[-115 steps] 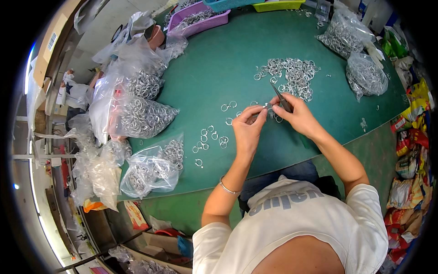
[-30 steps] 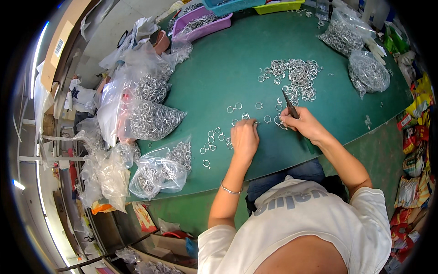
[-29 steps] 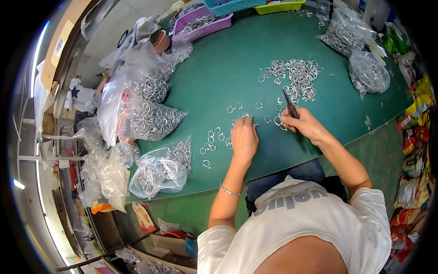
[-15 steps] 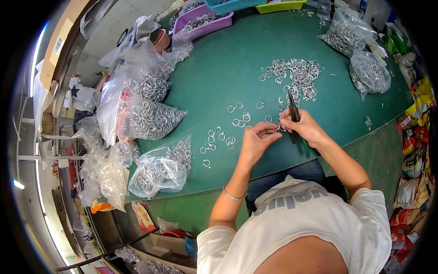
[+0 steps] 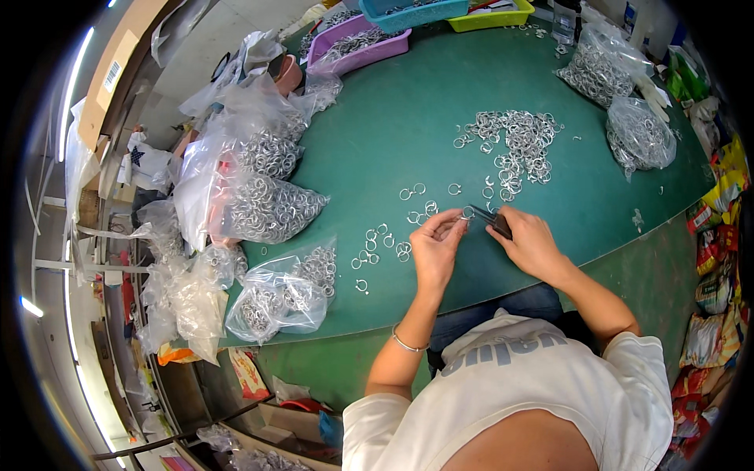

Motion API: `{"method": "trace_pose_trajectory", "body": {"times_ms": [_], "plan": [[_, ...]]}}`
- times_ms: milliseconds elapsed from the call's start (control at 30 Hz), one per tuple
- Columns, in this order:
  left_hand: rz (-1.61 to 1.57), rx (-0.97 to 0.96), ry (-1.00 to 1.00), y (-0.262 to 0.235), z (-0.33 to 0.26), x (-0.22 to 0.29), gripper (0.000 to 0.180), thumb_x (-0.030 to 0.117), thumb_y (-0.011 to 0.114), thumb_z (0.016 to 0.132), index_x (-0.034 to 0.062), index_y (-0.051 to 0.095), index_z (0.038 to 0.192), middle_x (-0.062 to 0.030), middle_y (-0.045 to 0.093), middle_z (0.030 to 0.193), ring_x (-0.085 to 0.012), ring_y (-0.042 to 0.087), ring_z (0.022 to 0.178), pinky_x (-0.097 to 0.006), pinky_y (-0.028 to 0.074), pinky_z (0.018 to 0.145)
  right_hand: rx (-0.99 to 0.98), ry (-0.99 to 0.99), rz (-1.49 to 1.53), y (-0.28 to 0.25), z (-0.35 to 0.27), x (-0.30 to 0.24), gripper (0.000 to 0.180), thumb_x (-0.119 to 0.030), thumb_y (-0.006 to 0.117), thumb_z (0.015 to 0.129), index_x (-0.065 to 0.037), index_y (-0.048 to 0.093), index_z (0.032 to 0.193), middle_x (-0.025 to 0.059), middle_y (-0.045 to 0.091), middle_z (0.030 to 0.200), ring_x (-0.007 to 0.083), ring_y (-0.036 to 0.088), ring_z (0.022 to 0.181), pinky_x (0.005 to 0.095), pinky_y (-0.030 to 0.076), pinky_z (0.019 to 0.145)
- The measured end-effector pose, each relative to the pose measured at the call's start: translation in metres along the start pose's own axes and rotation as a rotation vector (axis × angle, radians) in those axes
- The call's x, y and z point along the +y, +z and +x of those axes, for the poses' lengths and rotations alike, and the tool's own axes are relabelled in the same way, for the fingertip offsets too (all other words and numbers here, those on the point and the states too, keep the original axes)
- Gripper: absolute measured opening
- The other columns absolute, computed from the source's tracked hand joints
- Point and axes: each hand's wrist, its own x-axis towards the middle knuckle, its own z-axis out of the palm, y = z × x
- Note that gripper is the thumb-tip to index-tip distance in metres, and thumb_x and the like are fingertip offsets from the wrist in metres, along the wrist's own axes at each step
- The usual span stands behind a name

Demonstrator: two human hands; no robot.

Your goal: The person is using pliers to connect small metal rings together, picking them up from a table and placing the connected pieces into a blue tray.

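Observation:
Between the fingertips of my left hand is a small silver metal ring, held up over the green table. My right hand is closed around a pair of dark-handled pliers, whose narrow tips reach to the ring. Whether the tips grip it is too small to tell. Just beyond my hands lies a loose pile of silver rings. Several single rings are scattered to the left of my left hand.
Clear plastic bags full of rings stand along the table's left side, with another bag at the near left. Two more bags sit at the far right. Purple, blue and yellow-green trays line the far edge.
My right hand has turned the pliers from pointing away to pointing left, toward the ring. The left hand has raised the ring slightly. The whole view has shifted a little.

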Motion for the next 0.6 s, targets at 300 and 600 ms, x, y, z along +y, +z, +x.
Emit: {"method": "trace_pose_trajectory", "body": {"times_ms": [300,600], "plan": [[-0.016,0.080,-0.024,0.006,-0.005,-0.001,0.013,-0.005,0.062,0.077,-0.0077,0.059,0.090,-0.0091,0.062,0.081,-0.0110,0.060,0.071,-0.021,0.050,0.064,0.031,0.013,-0.125,0.018,-0.012,0.008,0.030,-0.032,0.060,0.079,-0.004,0.050,0.076,0.0143,0.059,0.066,0.0365,0.056,0.063,0.0457,0.039,0.054],[0.556,0.179,0.379,0.018,-0.017,0.005,0.015,-0.008,0.062,0.071,-0.0031,0.061,0.085,-0.0082,0.060,0.078,-0.0124,0.060,0.069,-0.022,0.051,0.063,0.039,0.027,-0.208,0.025,-0.015,0.014,0.037,-0.039,0.064,0.075,-0.006,0.051,0.087,0.0116,0.060,0.070,0.0367,0.054,0.063,0.0451,0.036,0.056]]}}
